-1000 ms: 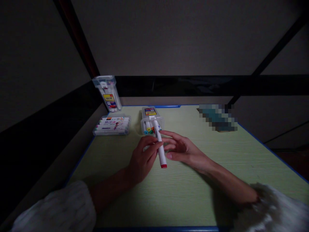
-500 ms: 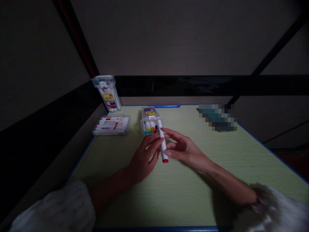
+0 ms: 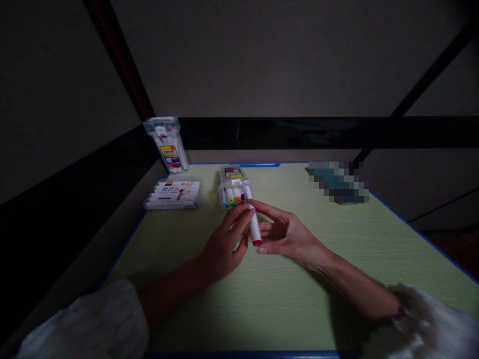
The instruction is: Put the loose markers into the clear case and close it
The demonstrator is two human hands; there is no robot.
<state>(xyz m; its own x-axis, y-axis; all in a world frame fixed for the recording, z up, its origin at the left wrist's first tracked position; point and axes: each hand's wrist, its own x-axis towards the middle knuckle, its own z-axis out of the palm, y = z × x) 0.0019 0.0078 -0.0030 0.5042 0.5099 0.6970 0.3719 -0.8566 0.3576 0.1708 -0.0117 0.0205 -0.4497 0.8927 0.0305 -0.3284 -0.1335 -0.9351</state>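
A white marker [image 3: 255,227] with a red end tilts toward me between my two hands, its red end lowest. My left hand [image 3: 223,245] grips its shaft from the left with closed fingers. From the right, my right hand [image 3: 297,238] has its index finger against the upper shaft, while the thumb sits just beside the red end. Behind the marker lies a clear plastic marker case [image 3: 231,174], several coloured marker ends facing me. The marker's far end overlaps the case's front right side in this view; whether they touch I cannot tell.
A clear case of markers [image 3: 172,155] stands upright at the back left. In front of it, another marker case [image 3: 172,193] lies flat. A pixelated flat object [image 3: 337,183] rests at the back right of the pale green table [image 3: 299,309], which has blue edges.
The marker has shifted slightly away from me. My right thumb has slid down from the shaft to beside the red end. My left hand stays almost in place.
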